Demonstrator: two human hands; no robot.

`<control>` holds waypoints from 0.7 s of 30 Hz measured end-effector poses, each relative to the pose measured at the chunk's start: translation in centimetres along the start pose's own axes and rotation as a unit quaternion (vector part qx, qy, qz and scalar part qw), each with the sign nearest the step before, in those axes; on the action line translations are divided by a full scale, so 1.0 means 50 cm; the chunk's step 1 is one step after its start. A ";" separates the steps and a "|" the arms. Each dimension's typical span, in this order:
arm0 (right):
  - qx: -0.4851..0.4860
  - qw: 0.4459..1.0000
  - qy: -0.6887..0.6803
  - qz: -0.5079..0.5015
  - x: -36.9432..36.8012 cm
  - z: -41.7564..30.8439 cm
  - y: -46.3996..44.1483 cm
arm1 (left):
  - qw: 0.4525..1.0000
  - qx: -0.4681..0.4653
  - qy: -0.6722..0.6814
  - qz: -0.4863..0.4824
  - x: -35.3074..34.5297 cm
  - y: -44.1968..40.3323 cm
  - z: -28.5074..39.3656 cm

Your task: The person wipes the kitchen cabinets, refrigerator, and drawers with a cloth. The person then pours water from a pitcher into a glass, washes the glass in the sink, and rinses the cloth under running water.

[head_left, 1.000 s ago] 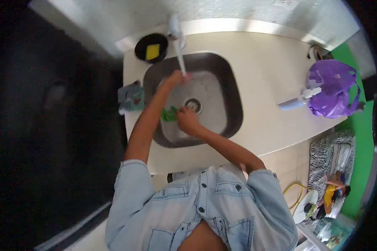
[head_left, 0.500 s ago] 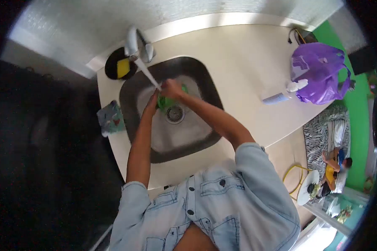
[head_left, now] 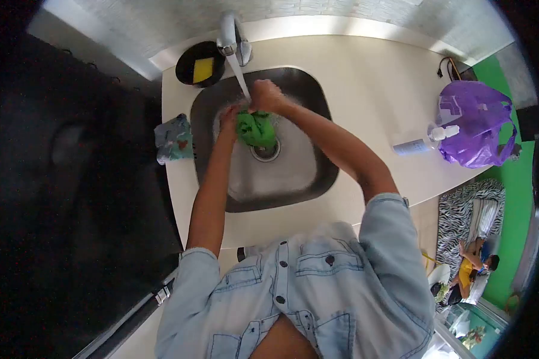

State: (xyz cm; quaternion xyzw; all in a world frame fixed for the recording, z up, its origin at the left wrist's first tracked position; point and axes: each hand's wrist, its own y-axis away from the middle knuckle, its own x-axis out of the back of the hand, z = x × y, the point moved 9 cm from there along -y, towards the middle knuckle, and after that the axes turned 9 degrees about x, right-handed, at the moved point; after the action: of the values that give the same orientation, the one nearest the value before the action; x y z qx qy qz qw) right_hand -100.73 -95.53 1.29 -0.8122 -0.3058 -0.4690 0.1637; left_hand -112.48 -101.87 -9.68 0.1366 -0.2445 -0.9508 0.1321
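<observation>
Water runs from the faucet (head_left: pixel 228 37) into the steel sink (head_left: pixel 269 179). Under the stream, a green cloth (head_left: pixel 256 128) hangs bunched above the drain. My left hand (head_left: pixel 229 118) is closed on the cloth's left upper side. My right hand (head_left: pixel 266 96), beside the stream, has its fingers wrapped round the top of the cloth. The two hands are close together, and the fingertips are partly hidden.
A black bowl (head_left: pixel 188 64) with a yellow sponge (head_left: pixel 203 70) sits left of the faucet. A folded cloth (head_left: pixel 175 139) lies at the counter's left edge. To the right are a spray bottle (head_left: pixel 411 147) and a purple bag (head_left: pixel 474 122). Farther right is a person (head_left: pixel 470 266).
Both hands have come together under the stream; my right hand has moved up from near the drain. The green cloth now hangs bunched between them, to the right of its earlier place.
</observation>
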 end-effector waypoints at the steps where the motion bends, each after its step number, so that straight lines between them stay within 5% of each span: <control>1: 0.035 0.999 0.030 -0.012 0.014 0.011 0.016 | 0.989 -0.024 -0.147 0.015 -0.027 0.003 0.023; 3: -0.062 0.990 -0.127 -0.026 0.068 0.057 0.087 | 0.901 -0.074 -0.426 0.043 -0.094 0.018 0.074; 7: -0.153 0.926 -0.346 -0.008 0.098 0.134 0.194 | 0.934 -0.096 -0.344 -0.006 -0.136 -0.016 0.048; 11: -0.140 0.941 -0.309 0.015 0.142 0.144 0.232 | 0.925 -0.129 -0.355 -0.024 -0.113 -0.116 -0.045; 15: -0.093 0.976 -0.194 0.017 0.164 0.120 0.217 | 0.902 -0.039 -0.429 0.027 -0.128 -0.027 0.004; 18: -0.117 0.971 -0.207 0.016 0.174 0.093 0.206 | 0.937 -0.151 -0.313 0.030 -0.107 -0.028 0.005; 21: -0.087 0.982 -0.157 0.051 0.199 0.049 0.206 | 0.828 -0.128 -0.536 0.103 -0.046 -0.084 -0.041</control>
State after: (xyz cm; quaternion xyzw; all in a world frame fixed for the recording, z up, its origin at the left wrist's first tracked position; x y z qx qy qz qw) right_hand -88.69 -98.57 8.85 -0.9016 -0.2438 -0.3513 0.0657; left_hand -110.46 -98.49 -13.07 -0.4392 -0.1656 -0.8780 0.0940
